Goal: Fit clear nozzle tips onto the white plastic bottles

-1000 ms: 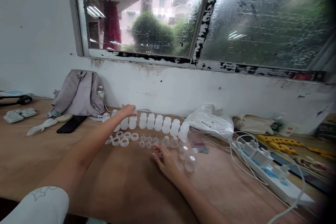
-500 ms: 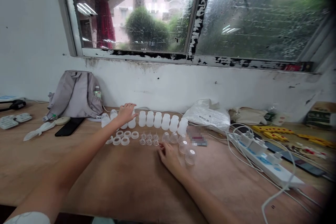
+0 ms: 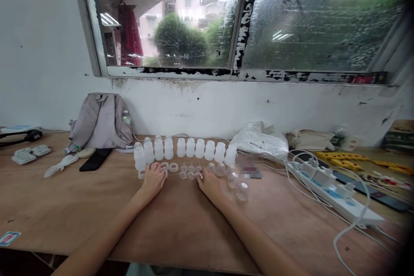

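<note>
My left hand (image 3: pixel 154 179) is over the white rings (image 3: pixel 174 167), hiding some of them; its fingers point forward and what they grip, if anything, is hidden. At the right end of the small clear nipples (image 3: pixel 183 175), my right hand (image 3: pixel 208 181) has its fingertips on one of them. Behind the hands, a curved row of white bottles (image 3: pixel 199 148) stands upright. The several at the left, such as one capped bottle (image 3: pixel 158 148), have clear tops. Clear domed caps (image 3: pixel 242 191) sit to the right of my right hand.
A grey backpack (image 3: pixel 100 120) leans on the wall at the left, with a black phone (image 3: pixel 95 159) before it. To the right lie a plastic bag (image 3: pixel 260 140), a white power strip (image 3: pixel 336 200) with loose cables, and yellow parts (image 3: pixel 341 158).
My left hand has come back from the bottles to the rings, nearer me. My right hand stays by the nipples. The view has shifted slightly.
</note>
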Demonstrator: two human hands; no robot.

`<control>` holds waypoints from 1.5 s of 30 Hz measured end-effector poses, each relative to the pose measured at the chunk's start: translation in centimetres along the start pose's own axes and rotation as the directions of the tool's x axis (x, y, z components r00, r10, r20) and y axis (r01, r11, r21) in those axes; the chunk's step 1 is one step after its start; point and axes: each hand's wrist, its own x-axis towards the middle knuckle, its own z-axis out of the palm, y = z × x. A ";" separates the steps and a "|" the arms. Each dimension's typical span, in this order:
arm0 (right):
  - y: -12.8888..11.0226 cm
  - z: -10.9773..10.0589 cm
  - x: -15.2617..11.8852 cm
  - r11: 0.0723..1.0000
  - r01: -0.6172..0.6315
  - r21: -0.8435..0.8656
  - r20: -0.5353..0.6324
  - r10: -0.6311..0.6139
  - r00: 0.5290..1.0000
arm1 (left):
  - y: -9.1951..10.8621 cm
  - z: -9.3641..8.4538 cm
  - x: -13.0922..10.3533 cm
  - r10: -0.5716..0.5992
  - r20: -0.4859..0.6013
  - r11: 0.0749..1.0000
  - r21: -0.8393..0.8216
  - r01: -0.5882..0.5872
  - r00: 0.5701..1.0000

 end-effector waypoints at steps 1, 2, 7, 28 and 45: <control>0.0 -0.2 -0.2 0.999 0.027 0.030 -0.004 -0.027 1.000 | 0.3 -0.2 0.2 0.007 -0.009 0.999 -0.048 -0.008 1.000; -0.1 -0.5 -0.4 0.995 0.070 0.066 0.003 -0.071 0.997 | 0.7 -0.5 0.4 0.015 -0.016 0.994 -0.105 -0.017 1.000; -0.5 -1.7 -0.9 0.907 0.325 0.268 0.120 -0.366 0.923 | 3.8 -2.6 1.9 0.091 -0.048 0.918 -0.382 -0.103 0.995; 1.2 -0.6 0.4 0.897 0.182 0.403 -0.090 -0.159 0.983 | 6.5 0.1 2.1 0.134 0.039 0.792 -0.605 -0.083 0.990; -0.6 -0.8 -0.2 0.783 0.060 0.619 -0.077 -0.015 0.997 | 7.6 2.0 1.8 -0.220 0.164 0.277 -0.935 0.222 0.962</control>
